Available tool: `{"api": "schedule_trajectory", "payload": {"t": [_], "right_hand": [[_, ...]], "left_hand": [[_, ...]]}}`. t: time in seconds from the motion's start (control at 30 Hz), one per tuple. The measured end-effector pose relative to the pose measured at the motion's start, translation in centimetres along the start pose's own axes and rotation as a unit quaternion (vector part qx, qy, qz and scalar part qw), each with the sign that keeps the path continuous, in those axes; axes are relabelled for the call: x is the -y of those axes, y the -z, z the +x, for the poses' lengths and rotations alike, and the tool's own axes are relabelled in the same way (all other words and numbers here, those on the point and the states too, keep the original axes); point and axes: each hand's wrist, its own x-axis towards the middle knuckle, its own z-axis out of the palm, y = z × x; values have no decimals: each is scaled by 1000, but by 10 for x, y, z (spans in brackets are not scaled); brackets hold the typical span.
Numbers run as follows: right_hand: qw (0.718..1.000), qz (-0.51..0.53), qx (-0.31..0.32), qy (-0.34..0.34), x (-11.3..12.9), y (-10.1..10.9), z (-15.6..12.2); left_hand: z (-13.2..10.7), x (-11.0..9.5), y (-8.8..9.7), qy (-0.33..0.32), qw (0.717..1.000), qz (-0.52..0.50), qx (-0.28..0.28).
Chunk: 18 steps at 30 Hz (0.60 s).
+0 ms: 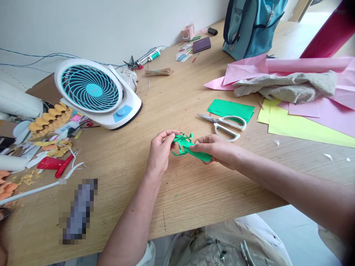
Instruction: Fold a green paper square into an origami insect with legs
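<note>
Both my hands hold one piece of green cut paper (186,146) just above the wooden table (177,192). My left hand (161,149) pinches its fringed left end, where thin strips curl outward. My right hand (217,149) is closed on the solid right part, fingers laid over it. White-handled scissors (226,125) lie just behind my right hand, partly on a flat green paper sheet (231,109).
A white and blue desk fan (95,94) stands at the back left. Yellow paper flowers, scraps and a red tool (57,162) crowd the left edge. Pink and yellow sheets (302,123), a grey cloth (288,87) and a teal bag (251,26) fill the back right.
</note>
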Motion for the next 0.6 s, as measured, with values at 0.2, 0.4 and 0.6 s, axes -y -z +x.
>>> {"api": "schedule_trajectory", "payload": {"t": [0.2,0.4,0.6], "right_hand": [[998,51,32,-7,-1,6,0],[998,53,40,-7,0,8,0],[998,33,60,-17,0,7,-1]], "left_hand": [[4,-5,14,-77,990,92,76],[8,-11,27,-133,972,147,123],[8,-19,35,-261,926,232,142]]}}
